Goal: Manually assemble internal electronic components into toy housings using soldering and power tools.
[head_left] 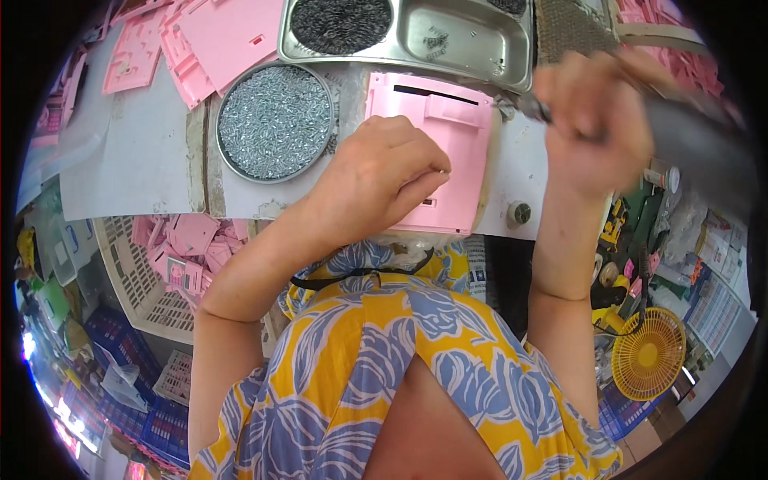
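A pink plastic casing panel (460,152) lies on the worktop in front of me, with a dark slot near its far edge. My left hand (384,176) is over its left part, thumb and forefinger pinched together above the surface. A tiny pale tip shows at the pinch, too small to name. My right hand (596,120) is raised to the right of the panel, its fingers curled around a dark tool (534,107). Motion smears the hand and the tool, so the tool's kind is unclear.
Left of the panel stands a round dish (274,122) of small silvery metal pins. Beyond it, a steel compartment tray (464,36) holds dark screws. Pink parts (216,40) are stacked far left; more fill a cream crate (152,296) below. A small cylinder (519,212) stands near the edge.
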The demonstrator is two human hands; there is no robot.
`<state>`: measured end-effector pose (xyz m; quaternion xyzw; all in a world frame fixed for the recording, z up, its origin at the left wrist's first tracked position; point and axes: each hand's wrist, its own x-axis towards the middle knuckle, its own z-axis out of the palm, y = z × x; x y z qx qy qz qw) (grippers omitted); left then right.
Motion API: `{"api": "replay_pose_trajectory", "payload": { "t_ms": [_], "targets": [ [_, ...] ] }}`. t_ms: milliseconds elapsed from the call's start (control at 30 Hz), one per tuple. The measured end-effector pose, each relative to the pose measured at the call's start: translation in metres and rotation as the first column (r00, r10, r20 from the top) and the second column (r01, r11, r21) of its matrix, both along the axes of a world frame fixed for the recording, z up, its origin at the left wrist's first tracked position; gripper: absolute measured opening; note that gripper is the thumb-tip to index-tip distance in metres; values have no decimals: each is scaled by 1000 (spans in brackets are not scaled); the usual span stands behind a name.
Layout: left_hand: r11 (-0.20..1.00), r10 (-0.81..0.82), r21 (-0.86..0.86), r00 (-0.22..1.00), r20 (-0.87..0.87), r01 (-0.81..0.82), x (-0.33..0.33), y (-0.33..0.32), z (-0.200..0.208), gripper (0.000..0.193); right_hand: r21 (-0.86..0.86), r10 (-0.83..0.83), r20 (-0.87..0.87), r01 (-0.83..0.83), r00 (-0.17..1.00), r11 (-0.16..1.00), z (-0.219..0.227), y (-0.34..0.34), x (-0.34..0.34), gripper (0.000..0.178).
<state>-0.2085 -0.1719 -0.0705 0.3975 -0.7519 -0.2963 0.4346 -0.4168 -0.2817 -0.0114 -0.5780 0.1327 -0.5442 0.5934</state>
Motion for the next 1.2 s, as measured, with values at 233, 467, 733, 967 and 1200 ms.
{"api": "replay_pose_trajectory", "payload": {
  "t_ms": [233,467,733,967,1200],
  "targets": [
    [991,135,6,991,-17,-135,6,6,2,14,-41,252,-101,-257,963,966,26,46,30,28],
    [931,348,-139,935,67,-336,26,12,4,16,-15,299,-56,-301,953,954,17,40,62,24],
    [853,477,-125,661,580,-506,95,22,-6,13,-72,45,-32,-47,998,996,-31,-9,104,19],
    [809,554,-170,633,541,-562,107,10,-21,14,-72,61,-82,-67,995,995,-42,-4,112,17],
    [841,539,-204,747,388,-501,108,4,-9,13,-32,162,-59,-164,985,986,0,-6,99,16]
  ]
}}
